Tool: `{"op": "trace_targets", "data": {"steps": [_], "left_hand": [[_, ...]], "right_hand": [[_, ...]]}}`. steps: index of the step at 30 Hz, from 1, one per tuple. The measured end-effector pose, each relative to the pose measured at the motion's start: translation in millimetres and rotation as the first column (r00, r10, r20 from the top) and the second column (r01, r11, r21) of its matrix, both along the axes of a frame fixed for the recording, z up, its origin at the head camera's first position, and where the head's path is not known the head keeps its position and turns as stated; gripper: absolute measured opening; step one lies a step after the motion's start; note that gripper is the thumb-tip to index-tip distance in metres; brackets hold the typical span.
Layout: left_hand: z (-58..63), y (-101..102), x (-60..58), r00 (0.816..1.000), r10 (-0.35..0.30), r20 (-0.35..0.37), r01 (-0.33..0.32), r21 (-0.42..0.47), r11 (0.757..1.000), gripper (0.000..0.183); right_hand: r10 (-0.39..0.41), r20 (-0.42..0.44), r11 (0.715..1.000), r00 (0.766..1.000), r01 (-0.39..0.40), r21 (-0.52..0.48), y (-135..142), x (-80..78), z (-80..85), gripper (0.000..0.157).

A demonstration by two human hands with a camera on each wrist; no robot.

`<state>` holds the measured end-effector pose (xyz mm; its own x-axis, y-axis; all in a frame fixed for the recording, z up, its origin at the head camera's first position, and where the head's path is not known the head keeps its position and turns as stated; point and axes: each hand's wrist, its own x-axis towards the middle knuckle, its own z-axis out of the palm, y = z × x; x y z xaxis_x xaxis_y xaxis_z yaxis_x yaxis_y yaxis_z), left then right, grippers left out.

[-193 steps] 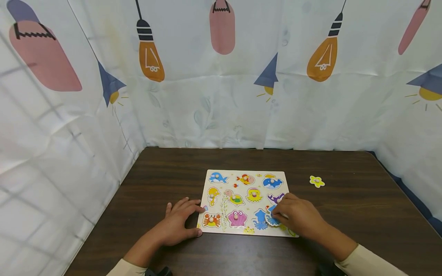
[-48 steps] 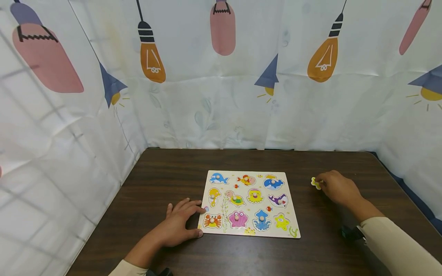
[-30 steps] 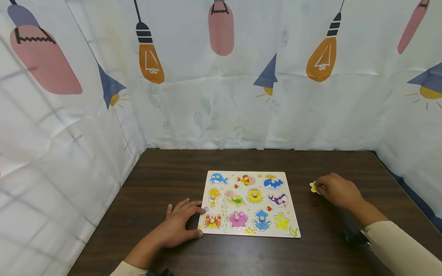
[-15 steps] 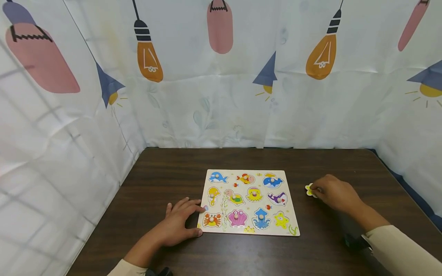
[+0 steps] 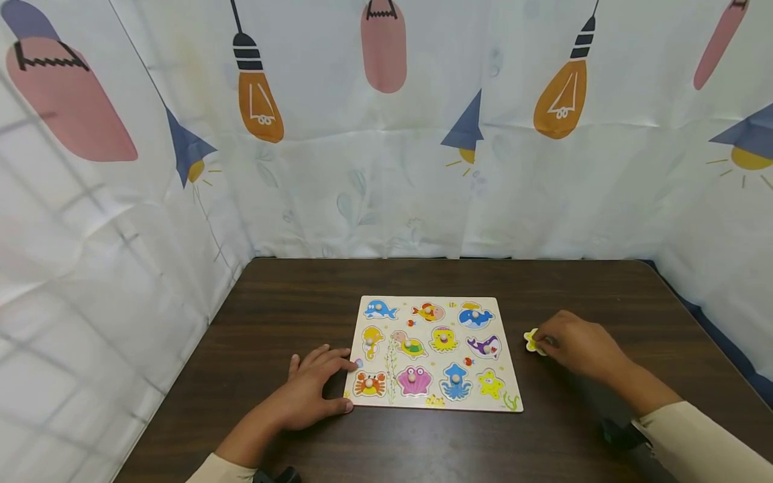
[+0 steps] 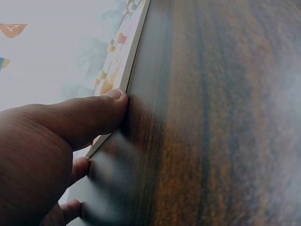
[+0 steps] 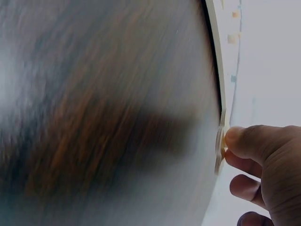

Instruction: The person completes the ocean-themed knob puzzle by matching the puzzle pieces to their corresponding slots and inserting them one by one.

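Observation:
A pegged wooden puzzle board (image 5: 507, 365) with sea-animal pieces lies on the table. My left hand (image 5: 308, 392) rests at its lower left corner, fingers spread; in the left wrist view the thumb (image 6: 101, 113) touches the board's edge (image 6: 134, 61). To the right of the board, my right hand (image 5: 580, 345) pinches a yellow star puzzle piece (image 5: 533, 342), partly covered by the fingers. In the right wrist view, thumb and finger hold the piece (image 7: 219, 148) by its knob. Whether it touches the table is unclear. A printed yellow star (image 5: 490, 384) without a knob shows at the board's lower right.
Knobbed pieces on the board include a blue squid (image 5: 455, 382), a pink shell (image 5: 414, 381) and a red crab (image 5: 370, 384). The dark wooden table (image 5: 290, 295) extends around the board. A printed white curtain (image 5: 386, 174) hangs behind and beside it.
The squid piece left my right hand and sits in the board. That hand moved right to the star piece, pinched it and shifted it left toward the board. My left hand stayed put.

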<state>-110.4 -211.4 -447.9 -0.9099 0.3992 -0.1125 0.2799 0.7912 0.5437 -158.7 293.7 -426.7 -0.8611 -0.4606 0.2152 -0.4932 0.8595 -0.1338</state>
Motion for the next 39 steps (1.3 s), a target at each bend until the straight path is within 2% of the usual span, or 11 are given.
{"op": "trace_targets", "data": {"steps": [10,24,35,39], "left_hand": [[0.5,0.2,0.9,1.0,-0.001,-0.003,0.001,0.005,1.0,0.055],[1.0,0.6,1.1,1.0,0.002,-0.006,-0.001,0.015,1.0,0.055],[1.3,1.1,0.6,1.0,0.001,-0.006,-0.001,0.016,1.0,0.055],[0.7,0.8,0.3,1.0,-0.002,-0.002,0.002,0.017,1.0,0.055]], "right_hand": [[0.046,-0.022,0.999,0.999,-0.046,0.004,-10.8,6.1,0.5,0.019],[0.077,-0.008,0.997,0.997,-0.077,-0.017,-25.5,15.9,4.5,0.02],[0.164,-0.023,0.985,0.986,-0.165,-0.043,-36.5,21.4,2.6,0.019],[0.197,-0.001,0.979,0.98,-0.197,-0.056,-41.9,24.0,2.6,0.017]]}}
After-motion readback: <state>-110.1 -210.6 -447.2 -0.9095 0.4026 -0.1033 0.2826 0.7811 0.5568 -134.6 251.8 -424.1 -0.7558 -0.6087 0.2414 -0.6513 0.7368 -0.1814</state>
